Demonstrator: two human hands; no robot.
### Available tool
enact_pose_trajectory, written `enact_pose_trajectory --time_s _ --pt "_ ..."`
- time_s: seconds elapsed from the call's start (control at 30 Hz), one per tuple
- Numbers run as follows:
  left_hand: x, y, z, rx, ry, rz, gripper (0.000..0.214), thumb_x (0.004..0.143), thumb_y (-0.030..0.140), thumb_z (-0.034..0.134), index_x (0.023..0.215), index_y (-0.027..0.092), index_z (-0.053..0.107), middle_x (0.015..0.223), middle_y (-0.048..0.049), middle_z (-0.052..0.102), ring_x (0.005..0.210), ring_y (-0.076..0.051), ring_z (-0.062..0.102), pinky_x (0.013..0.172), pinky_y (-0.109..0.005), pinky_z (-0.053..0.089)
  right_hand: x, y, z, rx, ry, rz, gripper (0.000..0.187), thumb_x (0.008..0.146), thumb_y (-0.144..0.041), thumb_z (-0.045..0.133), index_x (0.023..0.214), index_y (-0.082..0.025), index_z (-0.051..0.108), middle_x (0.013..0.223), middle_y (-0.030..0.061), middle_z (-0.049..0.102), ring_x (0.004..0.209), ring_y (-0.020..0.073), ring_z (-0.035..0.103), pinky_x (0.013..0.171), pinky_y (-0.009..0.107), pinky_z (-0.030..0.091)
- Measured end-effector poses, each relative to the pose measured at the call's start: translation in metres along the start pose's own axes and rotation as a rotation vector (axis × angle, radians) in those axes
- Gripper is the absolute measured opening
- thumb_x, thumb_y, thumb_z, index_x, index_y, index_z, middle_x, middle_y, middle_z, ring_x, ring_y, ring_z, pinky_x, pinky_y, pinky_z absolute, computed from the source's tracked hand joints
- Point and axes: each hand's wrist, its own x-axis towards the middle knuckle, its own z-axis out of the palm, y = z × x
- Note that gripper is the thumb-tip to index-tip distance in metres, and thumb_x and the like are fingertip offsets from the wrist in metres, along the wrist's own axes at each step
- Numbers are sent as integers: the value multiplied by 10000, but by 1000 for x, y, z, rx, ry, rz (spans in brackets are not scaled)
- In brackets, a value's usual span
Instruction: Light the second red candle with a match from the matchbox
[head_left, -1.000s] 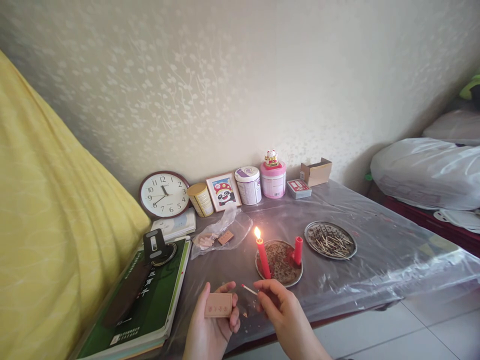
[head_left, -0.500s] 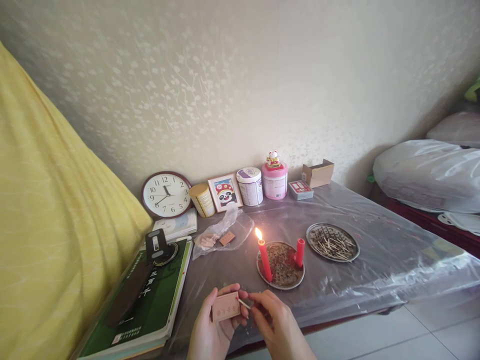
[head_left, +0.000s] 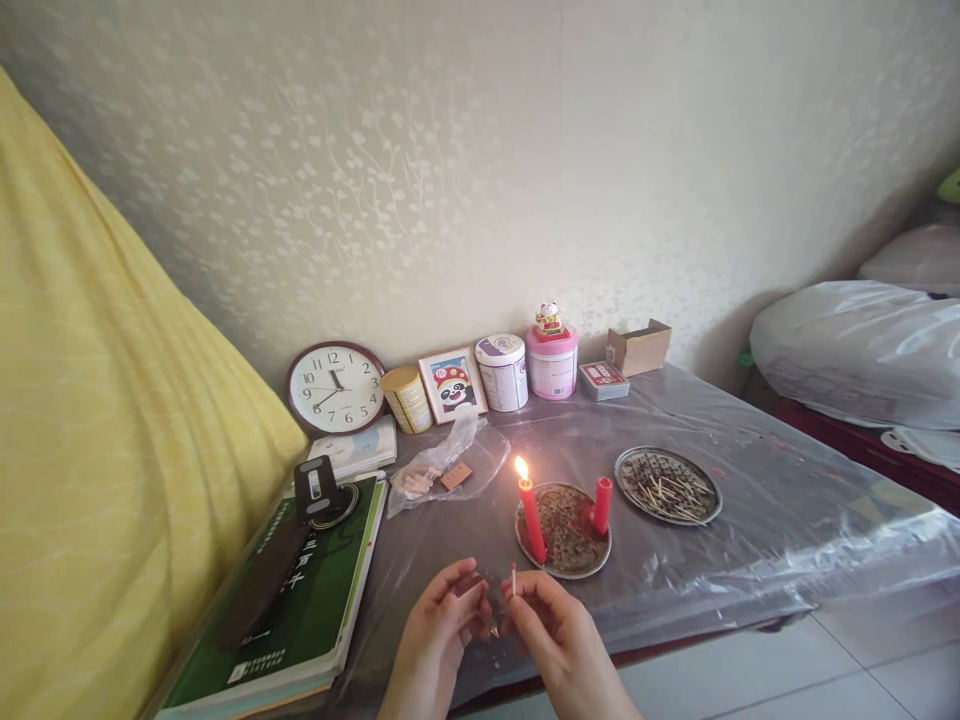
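My left hand (head_left: 446, 612) is closed around a small matchbox (head_left: 470, 588), which is tipped so that only part of it shows. Between the thumb and fingers of my right hand (head_left: 551, 615) a match (head_left: 514, 578) stands nearly upright, its red head on top. The two hands are close together at the table's front edge, with the match just right of the matchbox. Beyond them, a lit red candle (head_left: 532, 525) leans slightly on a round metal plate (head_left: 564, 570). A shorter, unlit red candle (head_left: 601, 507) stands on the plate's right side.
Used matches lie on a second round plate (head_left: 652, 512). A clear plastic bag (head_left: 487, 455) with another matchbox (head_left: 456, 475) lies behind my hands. Green books (head_left: 300, 620) are at left. A clock (head_left: 335, 388), tins and a panda picture (head_left: 453, 386) line the wall.
My left hand has tilted the matchbox, so its printed face no longer shows. The match in my right hand has swung from slanting beside the box to nearly upright, slightly apart from it.
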Motion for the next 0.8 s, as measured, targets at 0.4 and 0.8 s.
enact_pose_trajectory --time_s 0.4,0.8 --pt "-1 -17 -2 277 -126 178 635 506 297 878 1099 192 675 1022 -164 688 980 -326 620 872 -413 452 -4 -13 -2 -56 -169 -145 260 947 -374 429 879 -173 580 826 44 639 753 157 577 727 263 460" --pt "14 -19 -15 119 -123 4 580 459 470 861 938 170 737 989 -189 731 957 -369 642 871 -462 445 5 13 9 258 -13 -115 398 845 -593 510 808 -198 547 725 12 568 651 137 528 634 247 440"
